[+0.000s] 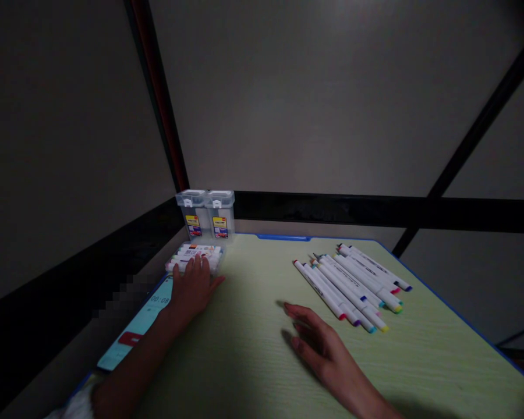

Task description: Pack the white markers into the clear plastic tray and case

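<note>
plastic case (198, 249) under left fingers (197, 265)

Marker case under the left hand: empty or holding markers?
Not empty: white markers show through the clear marker case under the left hand, which hides part; whether it is full, I cannot tell.

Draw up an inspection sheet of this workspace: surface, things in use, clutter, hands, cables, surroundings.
Surface: pale green, wood-grained tabletop with blue edging.
Things in use: clear plastic case of white markers at left; loose, slim white markers with coloured ends at right.
Clutter: two clear plastic boxes with lids, behind the case; flat phone with a pale teal timer screen, partly covered by the left forearm.
Hands: left hand over the case, fingers apparently touching it; right hand half-curled, apart from the loose markers, holding nothing visible.
Cables: nothing seen.
Surroundings: plain grey panels, dark bars; dim light.
</note>
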Demonstrator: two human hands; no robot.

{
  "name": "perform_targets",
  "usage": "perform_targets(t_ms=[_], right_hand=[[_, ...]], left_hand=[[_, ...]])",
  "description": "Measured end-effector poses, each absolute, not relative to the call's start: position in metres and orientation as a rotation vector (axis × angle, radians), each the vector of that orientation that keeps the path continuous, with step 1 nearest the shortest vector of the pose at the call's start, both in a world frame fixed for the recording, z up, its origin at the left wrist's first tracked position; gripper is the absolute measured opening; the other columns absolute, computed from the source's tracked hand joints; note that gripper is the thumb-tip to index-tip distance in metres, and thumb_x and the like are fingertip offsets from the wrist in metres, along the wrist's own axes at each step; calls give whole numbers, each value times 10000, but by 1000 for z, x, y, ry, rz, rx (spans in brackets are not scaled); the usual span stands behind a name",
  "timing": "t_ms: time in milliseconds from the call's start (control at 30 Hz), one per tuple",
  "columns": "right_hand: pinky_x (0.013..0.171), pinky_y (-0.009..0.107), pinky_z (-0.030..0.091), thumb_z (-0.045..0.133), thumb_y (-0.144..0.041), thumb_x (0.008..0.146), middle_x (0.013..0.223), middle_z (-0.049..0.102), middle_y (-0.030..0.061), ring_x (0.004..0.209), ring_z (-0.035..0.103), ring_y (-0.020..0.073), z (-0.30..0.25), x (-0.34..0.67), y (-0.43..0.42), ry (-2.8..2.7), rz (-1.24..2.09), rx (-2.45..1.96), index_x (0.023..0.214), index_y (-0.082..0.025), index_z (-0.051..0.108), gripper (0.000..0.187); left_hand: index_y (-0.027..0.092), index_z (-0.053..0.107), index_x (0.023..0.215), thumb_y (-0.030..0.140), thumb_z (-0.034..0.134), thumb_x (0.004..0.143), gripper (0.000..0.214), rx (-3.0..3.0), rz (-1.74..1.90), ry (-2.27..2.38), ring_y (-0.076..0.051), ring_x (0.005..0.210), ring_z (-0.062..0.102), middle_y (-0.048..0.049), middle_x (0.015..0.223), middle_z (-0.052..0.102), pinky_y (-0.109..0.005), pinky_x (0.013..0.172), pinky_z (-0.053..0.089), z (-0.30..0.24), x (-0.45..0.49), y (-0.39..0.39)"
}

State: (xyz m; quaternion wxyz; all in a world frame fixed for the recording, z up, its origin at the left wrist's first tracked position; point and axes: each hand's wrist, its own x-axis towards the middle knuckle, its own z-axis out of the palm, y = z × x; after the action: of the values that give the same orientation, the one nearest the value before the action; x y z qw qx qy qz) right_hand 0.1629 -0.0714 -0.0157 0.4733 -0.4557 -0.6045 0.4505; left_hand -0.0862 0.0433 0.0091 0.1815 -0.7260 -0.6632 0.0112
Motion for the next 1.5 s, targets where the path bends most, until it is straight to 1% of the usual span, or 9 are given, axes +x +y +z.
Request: perform_targets(t_ms=[300,500,567,700,800,900,1167,1367,1500], right_hand=[[997,426,321,527,-408,803,1267,505,95,1145,480,233,-14,162,-72,-1531,1093,-1135,1147,-230,490,388],[1000,417,322,516,-398,799,1275,493,105,1158,464,230,-20,162,-70,-1550,1074,-1142,1150,-209,478,400],[1000,413,325,514,-393,801,1275,493,105,1162,460,229,-22,161,-69,-1551,1076,-1133,1154,-208,476,401],[1005,413,320,521,-379,802,1288,479,105,1181,440,229,-24,161,-68,-1536,1082,-1113,1162,-209,476,401],[1005,418,319,523,-348,811,1284,485,103,1171,451,228,-28,161,-67,-1542,1071,-1108,1171,-214,481,386],[1004,405,325,525,-309,822,1294,480,88,1173,451,219,-35,164,-66,-1556,1064,-1089,1192,-231,480,381],[977,387,362,543,-282,814,1295,480,84,1155,470,222,-49,167,-64,-1553,1041,-1070,1215,-252,480,408],[980,369,358,545,-324,803,1279,494,78,1168,459,216,-52,162,-65,-1464,974,-1054,1188,-252,498,395],[1004,365,332,510,-266,832,1321,450,76,1199,426,204,-50,166,-65,-1573,1041,-1057,1227,-252,453,399]], left_hand=[[50,363,1289,483,290,893,592,-2098,-26,-1933,-337,1263,320,-221,1397,287,-596,988,212,9,-90,45],[85,449,1208,485,394,845,543,-2173,-298,-2045,-375,1200,394,-224,1309,426,-639,960,202,14,-91,60],[92,408,1237,461,423,834,546,-2175,-409,-2030,-364,1187,412,-215,1299,434,-606,950,264,24,-87,69],[86,214,1327,417,423,837,628,-2130,-709,-1959,-302,1199,407,-201,1308,385,-435,940,375,51,-76,93],[108,141,1348,389,487,804,703,-2092,-904,-1894,-300,1210,380,-188,1271,368,-426,943,371,65,-70,110],[155,166,1359,331,566,750,749,-2026,-1139,-1849,-339,1171,401,-182,1247,323,-457,907,387,72,-66,124],[244,264,1346,343,620,727,721,-1870,-1017,-1958,-417,1156,343,-187,1270,239,-473,830,401,86,-56,152],[259,327,1308,385,611,734,653,-1879,-994,-2046,-398,1136,348,-167,1265,249,-448,812,403,87,-53,162],[253,348,1290,390,593,748,611,-1881,-1003,-2029,-370,1148,334,-152,1246,266,-432,827,395,86,-52,162]])
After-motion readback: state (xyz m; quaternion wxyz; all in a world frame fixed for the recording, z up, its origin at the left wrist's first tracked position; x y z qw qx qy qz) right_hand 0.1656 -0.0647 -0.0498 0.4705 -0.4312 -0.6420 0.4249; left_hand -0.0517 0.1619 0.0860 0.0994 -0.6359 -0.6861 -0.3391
